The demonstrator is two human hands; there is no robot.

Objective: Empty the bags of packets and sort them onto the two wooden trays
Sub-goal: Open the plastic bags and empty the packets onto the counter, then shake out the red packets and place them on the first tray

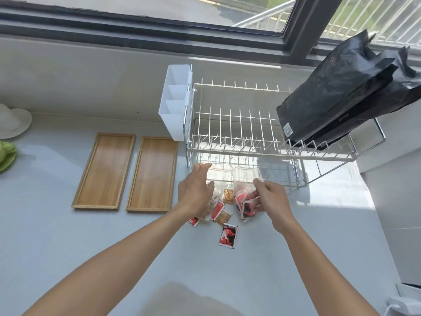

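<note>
Two bare wooden trays lie side by side on the white counter, the left tray (103,172) and the right tray (153,174). To their right, several red and brown packets lie loose, among them a red packet (228,234) and a brown packet (222,216). My right hand (270,197) pinches a clear plastic bag (246,179) that holds several red packets. My left hand (197,190) hovers with fingers spread above another clear bag (210,207) with brown packets; whether it touches the bag is hidden.
A white wire dish rack (268,142) stands right behind the packets, with a white plastic cutlery holder (175,103) on its left end and black foil bags (346,92) on its top right. A white hat (12,122) and green dish (6,153) sit at far left.
</note>
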